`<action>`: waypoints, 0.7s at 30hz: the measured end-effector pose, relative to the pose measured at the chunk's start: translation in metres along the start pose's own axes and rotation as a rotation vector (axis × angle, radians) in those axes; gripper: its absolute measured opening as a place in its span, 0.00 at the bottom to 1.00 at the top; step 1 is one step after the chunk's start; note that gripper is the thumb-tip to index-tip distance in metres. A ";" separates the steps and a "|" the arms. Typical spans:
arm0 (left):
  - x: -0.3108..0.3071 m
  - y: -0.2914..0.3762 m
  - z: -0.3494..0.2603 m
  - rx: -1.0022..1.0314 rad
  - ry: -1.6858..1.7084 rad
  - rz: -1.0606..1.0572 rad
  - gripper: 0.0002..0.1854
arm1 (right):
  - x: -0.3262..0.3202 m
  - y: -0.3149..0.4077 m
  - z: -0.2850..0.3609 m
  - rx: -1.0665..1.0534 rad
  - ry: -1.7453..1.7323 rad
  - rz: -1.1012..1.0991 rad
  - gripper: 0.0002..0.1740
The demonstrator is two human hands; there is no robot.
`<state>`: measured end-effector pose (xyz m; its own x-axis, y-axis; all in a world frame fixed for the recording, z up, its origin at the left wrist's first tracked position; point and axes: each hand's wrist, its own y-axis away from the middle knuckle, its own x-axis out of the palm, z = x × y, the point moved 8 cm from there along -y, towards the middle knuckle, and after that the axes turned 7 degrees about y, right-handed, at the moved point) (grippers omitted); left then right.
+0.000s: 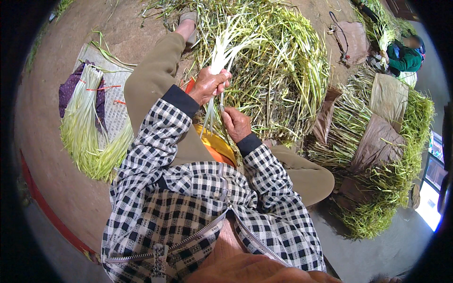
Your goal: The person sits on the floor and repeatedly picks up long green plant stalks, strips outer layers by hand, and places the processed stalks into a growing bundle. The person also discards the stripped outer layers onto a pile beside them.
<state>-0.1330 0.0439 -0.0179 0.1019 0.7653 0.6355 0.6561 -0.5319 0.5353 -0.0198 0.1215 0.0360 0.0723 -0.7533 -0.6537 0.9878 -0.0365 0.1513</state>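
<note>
My left hand [210, 86] is closed around a small bunch of pale, blanched chive-like stalks [222, 53]. Their white blades fan out beyond my fist, and the lower ends hang below it. Close by on the right, my right hand [236, 123] pinches a thin stalk near its end between thumb and forefinger. Both hands are above a large heap of loose green and yellowed stalks and trimmings [269, 81]. Under the hanging ends, a yellow and orange object [217, 145] shows between my legs; its kind is unclear.
At left, bundles of yellow-white stalks [83, 116], one tied with red bands, lie on a printed sheet [115, 90] and a purple cloth [69, 86]. To the right are stacked uncleaned stalks [348, 123] partly under brown cloths [378, 141]. A person in green [407, 60] holds stalks at upper right.
</note>
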 end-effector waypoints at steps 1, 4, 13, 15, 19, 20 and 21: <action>-0.002 0.000 -0.002 0.017 -0.021 -0.011 0.04 | -0.001 0.003 0.003 -0.071 0.075 -0.039 0.09; -0.006 0.000 -0.008 0.048 -0.120 -0.073 0.04 | 0.008 0.014 -0.009 -0.118 0.227 0.056 0.05; -0.010 0.001 -0.046 0.179 -0.054 -0.069 0.05 | 0.064 0.078 -0.110 0.065 0.683 0.714 0.08; -0.012 0.002 -0.052 0.191 -0.001 -0.062 0.05 | 0.082 0.103 -0.145 0.150 0.769 0.960 0.11; -0.023 0.000 -0.078 0.300 0.023 -0.082 0.07 | 0.108 0.156 -0.194 0.140 0.899 1.496 0.18; -0.025 0.001 -0.082 0.326 0.024 -0.080 0.07 | 0.106 0.156 -0.198 0.155 0.875 1.509 0.18; -0.026 0.000 -0.082 0.316 0.045 -0.076 0.08 | 0.110 0.154 -0.197 0.172 0.850 1.525 0.18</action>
<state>-0.1964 -0.0060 0.0111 0.0152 0.7781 0.6279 0.8609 -0.3296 0.3877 0.1669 0.1626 -0.1583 0.9390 0.3426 -0.0289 -0.0456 0.2075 0.9772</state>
